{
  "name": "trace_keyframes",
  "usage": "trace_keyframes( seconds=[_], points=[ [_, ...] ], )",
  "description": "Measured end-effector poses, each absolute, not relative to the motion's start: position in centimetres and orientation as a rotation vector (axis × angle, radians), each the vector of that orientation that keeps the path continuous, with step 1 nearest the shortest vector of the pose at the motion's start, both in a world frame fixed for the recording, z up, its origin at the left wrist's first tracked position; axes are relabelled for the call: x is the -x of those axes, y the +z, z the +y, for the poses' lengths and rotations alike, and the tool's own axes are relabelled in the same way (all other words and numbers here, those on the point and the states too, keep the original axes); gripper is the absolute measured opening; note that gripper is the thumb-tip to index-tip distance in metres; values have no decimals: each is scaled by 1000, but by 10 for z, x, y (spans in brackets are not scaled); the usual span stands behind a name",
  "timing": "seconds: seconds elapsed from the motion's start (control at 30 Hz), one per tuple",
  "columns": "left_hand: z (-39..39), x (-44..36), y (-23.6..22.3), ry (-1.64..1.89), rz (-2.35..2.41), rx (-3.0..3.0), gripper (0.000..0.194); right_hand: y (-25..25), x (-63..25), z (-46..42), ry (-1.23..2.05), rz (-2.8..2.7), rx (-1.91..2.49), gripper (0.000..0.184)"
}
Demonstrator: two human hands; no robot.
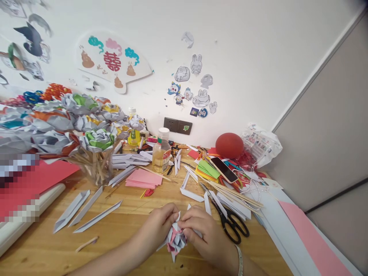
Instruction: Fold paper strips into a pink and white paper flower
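Note:
Between my two hands, low over the wooden table, is a folded paper flower of white and pink pieces. My left hand pinches its upper left edge, thumb and fingers closed. From the other side my right hand grips the flower's upper right with bent fingers, which hide part of the paper. Black-handled scissors lie just right of my right hand. Several white folded paper strips rest beyond my hands, and more strips lie to the left.
A glue bottle stands behind a stack of pink paper. Many finished paper flowers crowd the left, near a cup of sticks. A phone, a red balloon and bamboo sticks lie at the right.

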State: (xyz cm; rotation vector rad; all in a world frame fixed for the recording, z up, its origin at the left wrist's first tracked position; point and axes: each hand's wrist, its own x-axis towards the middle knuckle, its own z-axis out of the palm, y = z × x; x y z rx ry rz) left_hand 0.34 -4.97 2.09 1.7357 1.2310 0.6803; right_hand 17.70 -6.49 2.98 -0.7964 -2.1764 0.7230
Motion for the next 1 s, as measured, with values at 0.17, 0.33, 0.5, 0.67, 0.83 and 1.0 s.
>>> trace_keyframes(
  seconds=[0.17, 0.33, 0.5, 0.67, 0.83, 1.0],
  points=[
    [-51, -4, 28, 651, 1239, -1791, 23, 32, -176, -66, 758, -2128, 871, 29],
    [-51, -3, 29, 644, 1243, -1776, 22, 27, -173, -70, 749, -2118, 884, 25],
    [-52, -3, 26, 652, 1253, -1760, 24, 29, -172, -73, 562, -2224, 769, 22],
    [-49, -4, 25, 639, 1292, -1788, 23, 28, -172, -72, 481, -2259, 754, 25],
    [-49, -4, 26, 663, 1294, -1784, 22, 25, -168, -74, 519, -2171, 818, 26],
    [-50, -3, 23, 719, 1284, -1760, 25, 29, -169, -75, 395, -2238, 662, 28]
  ],
)
